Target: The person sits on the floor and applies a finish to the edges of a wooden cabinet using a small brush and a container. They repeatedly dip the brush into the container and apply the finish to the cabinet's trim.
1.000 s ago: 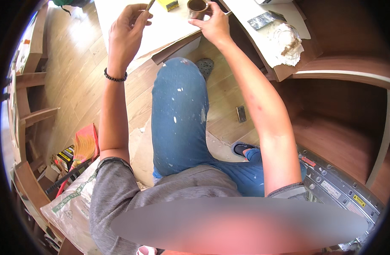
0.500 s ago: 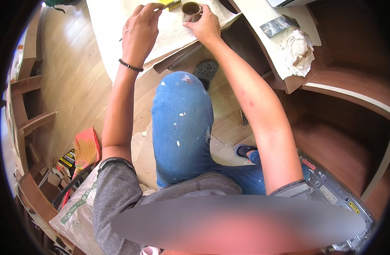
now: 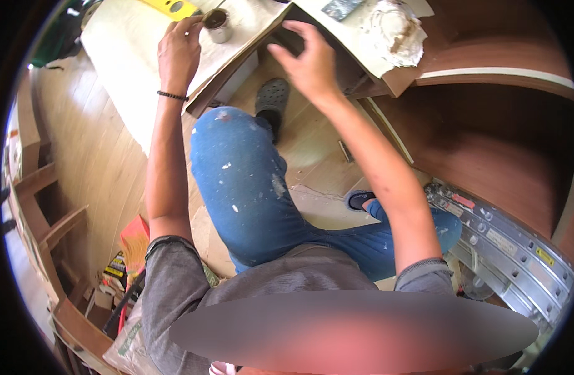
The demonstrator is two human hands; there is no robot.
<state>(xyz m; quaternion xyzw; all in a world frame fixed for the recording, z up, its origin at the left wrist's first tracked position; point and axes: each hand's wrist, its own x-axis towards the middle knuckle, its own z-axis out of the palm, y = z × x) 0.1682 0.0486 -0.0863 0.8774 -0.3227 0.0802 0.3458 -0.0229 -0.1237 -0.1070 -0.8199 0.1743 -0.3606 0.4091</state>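
My left hand (image 3: 179,53) is closed at the left side of a small metal cup (image 3: 219,32) with dark contents; what its fingertips hold is too small to make out. The cup stands on a pale, sheet-covered work surface (image 3: 121,75) beside a yellow tool (image 3: 162,6), perhaps a level. My right hand (image 3: 309,62), fingers apart and holding nothing, hovers at the surface's right edge, to the right of the cup.
At right stand brown cabinet shelves (image 3: 474,131), a crumpled white mass (image 3: 393,34), a dark flat piece (image 3: 339,9) and an aluminium ladder (image 3: 512,244). At left lie wooden frames (image 3: 40,194), a broom (image 3: 135,244) and a bag (image 3: 123,344). My bent knee is below the surface.
My right hand has let go of the cup, which now stands free, and has opened and drawn away from it. The view has shifted, moving the work surface leftward in the picture.
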